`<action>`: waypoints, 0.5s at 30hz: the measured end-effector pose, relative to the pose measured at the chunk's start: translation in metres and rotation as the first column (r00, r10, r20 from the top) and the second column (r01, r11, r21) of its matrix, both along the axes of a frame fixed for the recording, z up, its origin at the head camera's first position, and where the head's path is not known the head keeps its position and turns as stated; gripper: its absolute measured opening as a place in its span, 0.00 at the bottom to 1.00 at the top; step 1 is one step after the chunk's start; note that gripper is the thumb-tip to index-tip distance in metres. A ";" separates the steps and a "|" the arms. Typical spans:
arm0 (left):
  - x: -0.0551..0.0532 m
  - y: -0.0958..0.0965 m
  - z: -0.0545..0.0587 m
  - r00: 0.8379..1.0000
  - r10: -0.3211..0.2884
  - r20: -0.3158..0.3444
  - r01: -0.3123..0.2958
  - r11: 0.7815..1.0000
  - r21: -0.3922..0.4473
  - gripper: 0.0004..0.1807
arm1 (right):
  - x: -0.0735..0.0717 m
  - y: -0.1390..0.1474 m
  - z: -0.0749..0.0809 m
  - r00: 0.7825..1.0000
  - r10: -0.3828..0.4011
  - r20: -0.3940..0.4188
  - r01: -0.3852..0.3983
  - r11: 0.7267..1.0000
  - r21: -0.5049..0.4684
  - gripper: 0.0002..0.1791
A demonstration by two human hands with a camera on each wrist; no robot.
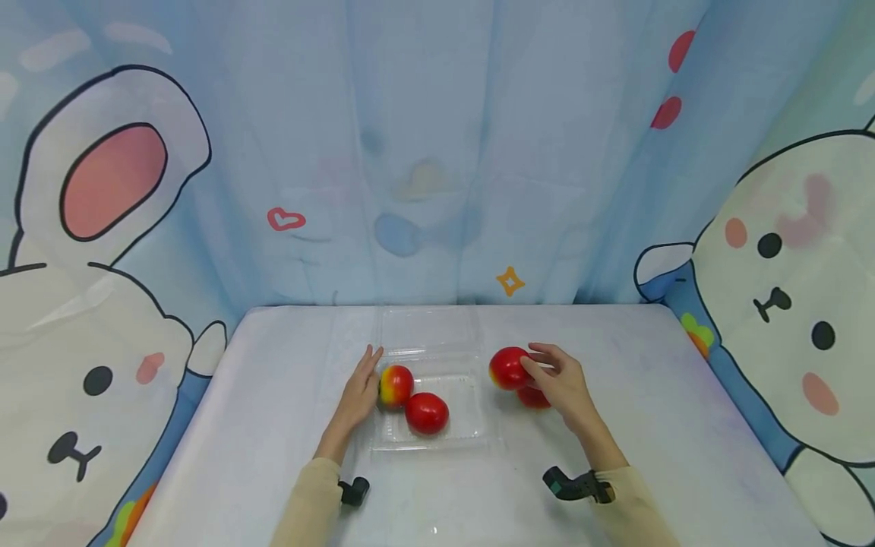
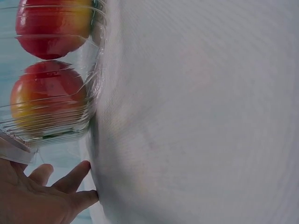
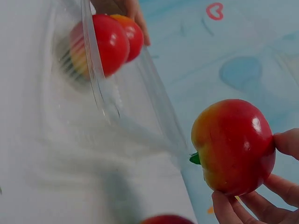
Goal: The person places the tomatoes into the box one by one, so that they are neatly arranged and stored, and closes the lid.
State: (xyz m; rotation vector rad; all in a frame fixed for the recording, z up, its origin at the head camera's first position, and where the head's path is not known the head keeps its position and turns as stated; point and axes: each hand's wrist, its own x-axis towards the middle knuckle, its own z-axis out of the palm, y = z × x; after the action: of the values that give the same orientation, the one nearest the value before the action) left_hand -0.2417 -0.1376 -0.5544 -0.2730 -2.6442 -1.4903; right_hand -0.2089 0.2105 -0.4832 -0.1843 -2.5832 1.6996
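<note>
A clear plastic clamshell box (image 1: pixel 462 403) lies on the table with its lid (image 1: pixel 427 328) folded back. Two red-and-yellow apples sit in its left half, one apple (image 1: pixel 396 385) by the left wall and another apple (image 1: pixel 427 415) nearer the front. My left hand (image 1: pixel 358 395) is at the box's left side, fingers extended; the left wrist view shows its spread fingers (image 2: pixel 77 179) beside the ribbed wall. My right hand (image 1: pixel 567 387) pinches a red apple (image 3: pixel 233 147) between thumb and fingertips, raised to the right of the box. Its green stem faces the box.
Another red apple (image 1: pixel 534 397) rests on the white tabletop (image 1: pixel 656 395), partly hidden below the held one. Behind the table hangs a blue cartoon curtain (image 1: pixel 424 152). A black wrist camera (image 1: pixel 577 484) is strapped at the right sleeve.
</note>
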 end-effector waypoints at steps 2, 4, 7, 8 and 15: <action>0.000 0.000 -0.001 1.000 0.000 -0.001 0.000 1.000 0.000 0.27 | -0.003 -0.010 -0.002 1.000 0.024 0.005 -0.024 1.000 -0.004 0.29; 0.001 0.001 -0.001 1.000 -0.001 -0.003 0.001 1.000 0.000 0.27 | -0.004 -0.021 -0.004 0.999 0.040 0.002 -0.040 0.999 -0.006 0.29; 0.001 0.001 -0.002 1.000 0.002 0.005 -0.002 1.000 0.001 0.27 | -0.006 -0.035 -0.007 0.998 0.057 0.011 -0.057 0.998 -0.023 0.28; 0.001 0.002 -0.002 1.000 0.003 0.009 -0.003 1.000 0.001 0.27 | -0.006 -0.039 -0.008 0.998 0.062 0.015 -0.061 0.998 -0.029 0.28; 0.001 0.002 0.000 1.000 0.006 -0.005 -0.005 1.000 0.010 0.27 | -0.008 -0.059 -0.012 0.995 0.104 0.008 -0.103 0.992 -0.069 0.28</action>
State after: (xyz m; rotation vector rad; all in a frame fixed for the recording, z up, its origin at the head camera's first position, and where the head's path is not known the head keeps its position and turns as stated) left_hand -0.2409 -0.1360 -0.5546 -0.2681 -2.6311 -1.4982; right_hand -0.2173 0.1514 -0.4948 -0.0634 -2.5871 1.8271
